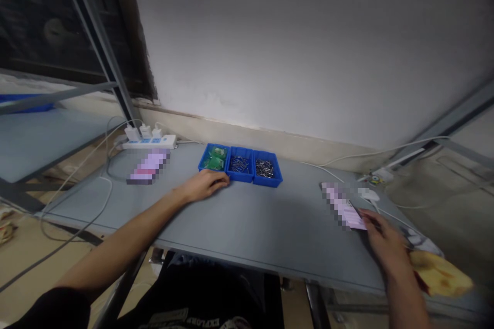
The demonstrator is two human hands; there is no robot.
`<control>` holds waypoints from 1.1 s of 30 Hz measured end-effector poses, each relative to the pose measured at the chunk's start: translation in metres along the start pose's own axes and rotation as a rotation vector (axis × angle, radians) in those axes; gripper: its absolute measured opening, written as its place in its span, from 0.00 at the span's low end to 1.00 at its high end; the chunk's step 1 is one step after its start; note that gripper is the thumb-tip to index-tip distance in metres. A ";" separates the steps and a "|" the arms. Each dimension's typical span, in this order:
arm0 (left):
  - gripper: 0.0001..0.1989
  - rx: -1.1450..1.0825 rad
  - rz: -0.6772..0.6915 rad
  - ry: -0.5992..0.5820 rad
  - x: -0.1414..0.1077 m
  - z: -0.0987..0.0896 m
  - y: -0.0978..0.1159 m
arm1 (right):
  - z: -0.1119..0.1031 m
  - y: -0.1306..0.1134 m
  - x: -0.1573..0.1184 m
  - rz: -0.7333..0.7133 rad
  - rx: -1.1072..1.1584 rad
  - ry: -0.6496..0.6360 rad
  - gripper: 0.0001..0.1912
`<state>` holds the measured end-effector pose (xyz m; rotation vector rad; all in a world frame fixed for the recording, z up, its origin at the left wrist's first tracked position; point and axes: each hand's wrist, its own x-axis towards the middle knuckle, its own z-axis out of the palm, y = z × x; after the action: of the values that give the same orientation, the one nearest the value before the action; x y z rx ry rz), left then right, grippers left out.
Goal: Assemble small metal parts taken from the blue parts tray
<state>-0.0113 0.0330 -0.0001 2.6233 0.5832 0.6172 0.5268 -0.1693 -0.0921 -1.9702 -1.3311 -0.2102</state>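
My left hand (206, 184) rests on the grey table at the front edge of the left blue bin (215, 158), its fingers curled; whether anything is under them is hidden. That bin holds green and clear packets. Joined to it on the right are a blue bin of long metal screws (240, 164) and a blue bin of small metal parts (264, 168). At the table's right side, my right hand (380, 236) has its fingers at the lower right edge of a phone-like flat object (343, 206) with a pixelated pinkish face.
A white power strip (150, 141) with plugs stands at the back left, near another pixelated flat object (148, 166). White cables and a white mouse-like item (369, 195) lie at the right. A yellow cloth (440, 273) is beside my right wrist. Metal posts flank the table.
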 end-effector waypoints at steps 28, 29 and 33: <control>0.09 0.007 -0.010 -0.017 -0.001 0.000 0.000 | 0.011 -0.022 0.001 -0.177 -0.095 -0.108 0.30; 0.09 0.009 -0.010 -0.017 -0.001 0.000 0.000 | 0.012 -0.019 0.003 -0.164 -0.077 -0.078 0.30; 0.09 0.006 -0.008 -0.017 0.000 0.000 0.001 | 0.014 -0.010 0.007 -0.159 -0.021 -0.062 0.29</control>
<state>-0.0115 0.0321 0.0006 2.6285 0.5906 0.5912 0.5179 -0.1537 -0.0940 -1.9021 -1.5337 -0.2406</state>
